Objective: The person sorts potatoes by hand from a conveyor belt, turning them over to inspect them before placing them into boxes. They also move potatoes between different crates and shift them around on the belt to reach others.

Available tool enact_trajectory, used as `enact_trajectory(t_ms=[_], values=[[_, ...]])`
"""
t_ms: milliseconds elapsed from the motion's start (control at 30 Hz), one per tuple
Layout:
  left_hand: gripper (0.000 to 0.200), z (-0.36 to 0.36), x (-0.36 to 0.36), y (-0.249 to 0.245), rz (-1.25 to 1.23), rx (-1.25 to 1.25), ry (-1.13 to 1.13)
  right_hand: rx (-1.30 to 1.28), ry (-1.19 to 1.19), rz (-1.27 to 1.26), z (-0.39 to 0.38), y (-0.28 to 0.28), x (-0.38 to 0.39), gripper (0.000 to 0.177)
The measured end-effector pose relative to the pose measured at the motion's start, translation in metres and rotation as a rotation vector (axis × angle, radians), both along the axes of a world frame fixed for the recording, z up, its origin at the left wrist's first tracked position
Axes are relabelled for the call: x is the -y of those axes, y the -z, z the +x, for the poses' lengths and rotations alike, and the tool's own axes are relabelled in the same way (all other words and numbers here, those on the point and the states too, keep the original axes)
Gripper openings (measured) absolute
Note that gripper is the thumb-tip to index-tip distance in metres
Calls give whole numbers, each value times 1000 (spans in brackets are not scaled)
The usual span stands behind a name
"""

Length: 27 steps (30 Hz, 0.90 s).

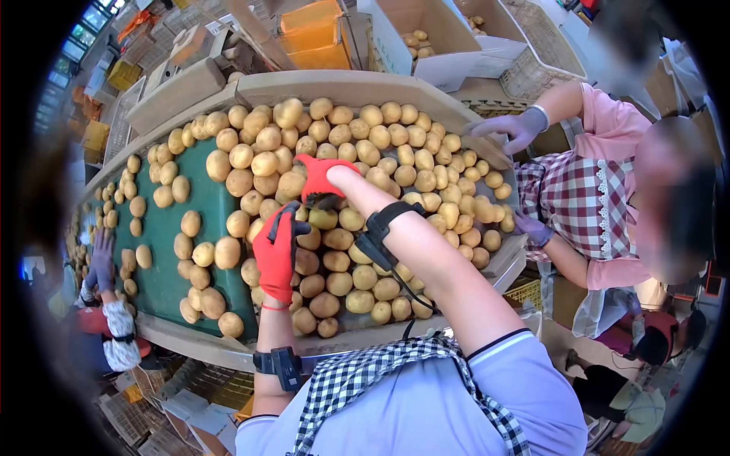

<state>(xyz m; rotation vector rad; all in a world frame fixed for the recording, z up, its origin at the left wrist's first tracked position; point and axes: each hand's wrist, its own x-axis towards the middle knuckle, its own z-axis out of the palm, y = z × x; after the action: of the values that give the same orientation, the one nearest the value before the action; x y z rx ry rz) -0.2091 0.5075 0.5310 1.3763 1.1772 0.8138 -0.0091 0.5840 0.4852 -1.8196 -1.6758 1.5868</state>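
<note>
My left hand (276, 251), in a red glove with dark fingertips, hovers over the potatoes at the end of the green belt (217, 275). Its thumb and fingers are apart, and I see nothing between them. Just above and to the right, my right hand (323, 181) wears a matching red glove. Its fingers curve round a potato (291, 185) on their left side; the palm is turned down and partly hidden. Many round yellow-brown potatoes (325, 305) lie packed about both hands, and some are covered by my right forearm.
A wooden rail (342, 80) borders the sorting table. On the right a co-worker in a checked apron (574, 205) has gloved hands at its end. At the left another person's gloved hand (101, 258) reaches over the belt. Cardboard boxes (441, 64) and an orange crate (313, 36) stand behind.
</note>
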Motion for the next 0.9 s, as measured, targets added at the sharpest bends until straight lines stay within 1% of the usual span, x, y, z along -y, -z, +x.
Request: enact_trajectory(t_ms=[67, 100, 133, 200, 233, 367, 400, 433, 467, 500, 533, 567, 600, 667, 700, 733, 800, 833, 867, 900], values=[[33, -9, -5, 10, 5, 75, -2, -1, -57, -176, 11, -23, 3, 109], [35, -23, -13, 21, -35, 75, 56, 66, -30, -62, 2, -26, 10, 109], [35, -19, -12, 17, -140, 151, 15, 134, 2, 50, -14, -16, 18, 109], [34, -29, -17, 33, 119, -14, 146, 210, 92, 146, -41, 18, 20, 101], [34, -27, -15, 32, 124, -14, 162, 209, 109, 149, -35, 21, 21, 101], [34, -18, -5, 32, 162, 41, 142, 30, 156, 120, -9, 25, 23, 84], [34, -23, -2, 36, 193, 59, 134, 3, 136, 91, -6, 22, 31, 83], [35, -28, -4, 41, 255, 62, 144, 47, 117, 209, -10, 17, 43, 83], [35, -28, -2, 41, 264, 63, 142, 91, 96, 325, -20, 16, 56, 82], [36, -26, -1, 40, 131, 214, 93, 173, 115, 232, -32, 4, 64, 80], [36, -24, 0, 39, -2, 366, 45, 175, 118, 240, -32, 4, 62, 80], [37, -22, -1, 40, -104, 410, -10, 161, 126, 241, -32, 12, 59, 84], [37, -22, -1, 42, -99, 409, -8, 144, 135, 242, -31, 19, 56, 87], [37, -23, -3, 44, -119, 387, 18, 97, 148, 243, -30, 10, 48, 93], [38, -23, -1, 45, 59, 275, 65, -57, 144, 47, -17, 8, 45, 96], [39, -28, -7, 50, -26, 338, 38, -87, 149, 92, -10, 14, 46, 94], [38, -34, -11, 53, -228, 571, -82, -297, -307, 583, 8, 106, 37, 82], [42, -36, -10, 47, -272, 641, -103, -545, -101, 461, 11, 101, 59, 79], [42, -34, -8, 43, -267, 654, -113, -775, 104, 322, 6, 81, 84, 76], [46, -32, 0, 40, -300, 663, -104, -908, 274, 176, -3, 62, 98, 75]])
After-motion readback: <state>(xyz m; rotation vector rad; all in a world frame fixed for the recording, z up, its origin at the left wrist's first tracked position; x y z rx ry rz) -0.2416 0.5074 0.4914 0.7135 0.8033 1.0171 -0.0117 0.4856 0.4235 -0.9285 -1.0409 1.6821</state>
